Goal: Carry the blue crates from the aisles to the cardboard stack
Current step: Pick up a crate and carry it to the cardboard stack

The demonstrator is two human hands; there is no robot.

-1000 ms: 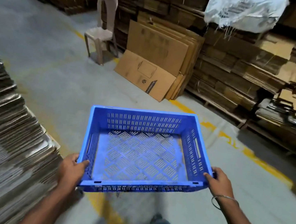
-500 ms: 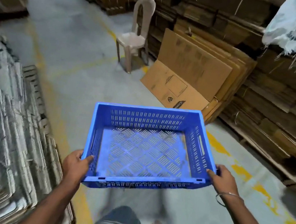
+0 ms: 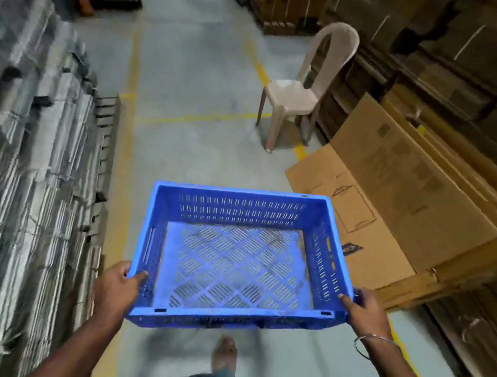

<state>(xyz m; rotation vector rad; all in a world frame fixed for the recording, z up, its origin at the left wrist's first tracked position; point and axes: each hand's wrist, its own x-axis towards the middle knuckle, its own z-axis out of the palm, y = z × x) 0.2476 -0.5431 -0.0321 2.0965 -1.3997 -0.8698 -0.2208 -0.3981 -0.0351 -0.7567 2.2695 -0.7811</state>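
So this one's mid-carry. The blue crate [image 3: 239,258] is up off the floor, held out in front at about waist height, empty as far as I can see, just the slotted bottom showing. The left hand [image 3: 115,286] has the near left corner: thumb hooked over the rim into the crate, the rest of the fingers wrapped under or behind the wall where I can't see them. The right hand [image 3: 365,311] does the same at the near right corner, thumb on top of the rim, fingers curled round the outside. So both hands are clamped on the crate, nothing loose about it.

Just past the right-hand grip, flat cardboard sheets [image 3: 396,208] lean against a wall of stacked cardboard. Further out beyond the crate's far edge there's a plastic chair [image 3: 300,94] standing on the floor [image 3: 201,55]. Off the left-hand side, bundled flat cardboard [image 3: 23,158] is piled high.

Progress-wise: I'd say pickup is done and the walk is under way, a foot is visible below the crate. Setting it down hasn't happened yet, and I can't tell which pile is the target or how many crates are left.
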